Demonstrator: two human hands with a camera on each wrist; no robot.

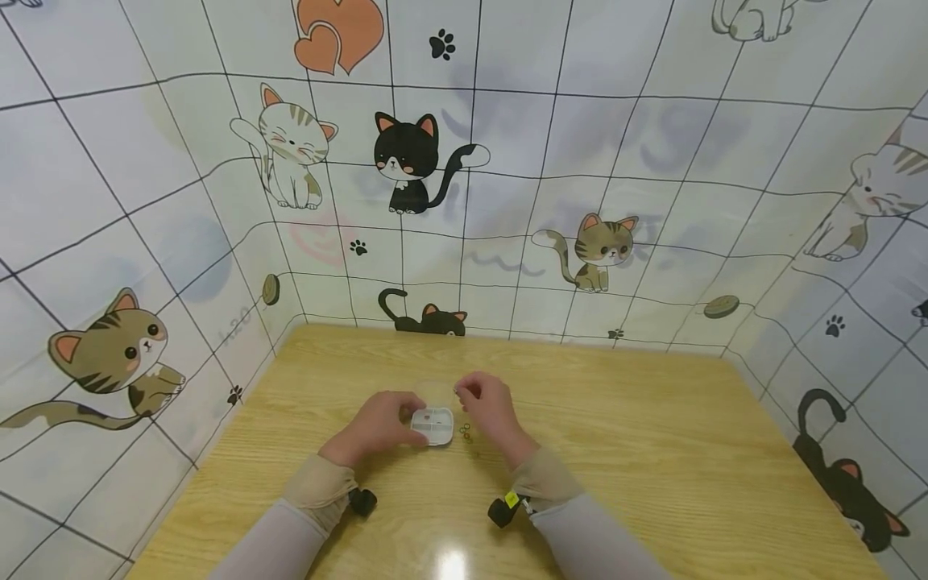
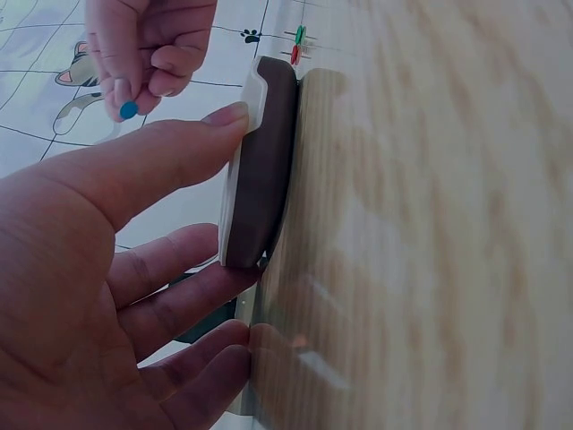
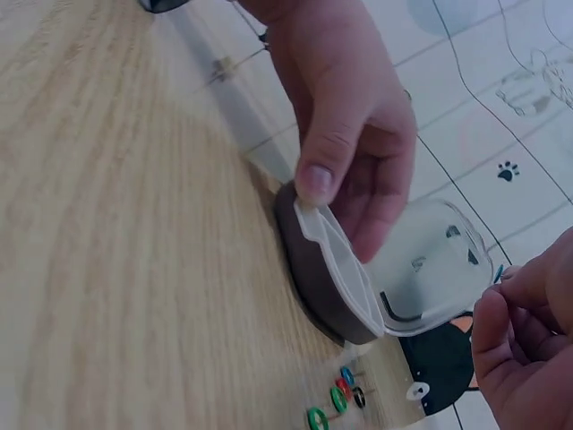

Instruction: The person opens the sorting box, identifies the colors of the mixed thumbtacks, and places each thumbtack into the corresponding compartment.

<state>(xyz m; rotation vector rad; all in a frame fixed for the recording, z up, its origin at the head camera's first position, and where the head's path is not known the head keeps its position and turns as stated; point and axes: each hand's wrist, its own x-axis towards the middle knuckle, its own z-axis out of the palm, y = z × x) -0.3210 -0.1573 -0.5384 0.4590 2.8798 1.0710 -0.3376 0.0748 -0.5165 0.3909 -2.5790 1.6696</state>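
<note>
Holding the small rounded box of white and dark brown plastic (image 1: 432, 427) at its left end, the person's left hand (image 1: 387, 420) has its thumb on the near rim and its index finger at the far corner. From where I sit, the box is on the wooden counter (image 1: 638, 451), a little left of the middle; I cannot tell whether its left end is slightly raised. White dividers (image 3: 338, 249) part its inside into compartments, and I make out tiny items in the far ones, too small to name. Its clear, rounded plastic lid (image 3: 428, 269) is swung open toward the far side.

The right hand (image 1: 489, 403) hangs over the counter, to the right of the lid and well apart from the left hand. Its thumb and forefinger pinch a small round blue disc (image 2: 129, 109), and in the right wrist view I see its thin edge between the fingertips.

Just right of the box, a loose cluster of small glossy rings in green, blue, red and black (image 3: 343, 388) lies on the counter; thin stubs project from several of them.

Both forearms reach in from the near side in pale grey sleeves (image 1: 279, 536) with beige cuffs (image 1: 319, 482). Beyond the far edge I see a white cloth wall (image 1: 507, 137) printed with cartoon cats, paw prints and a black grid.
</note>
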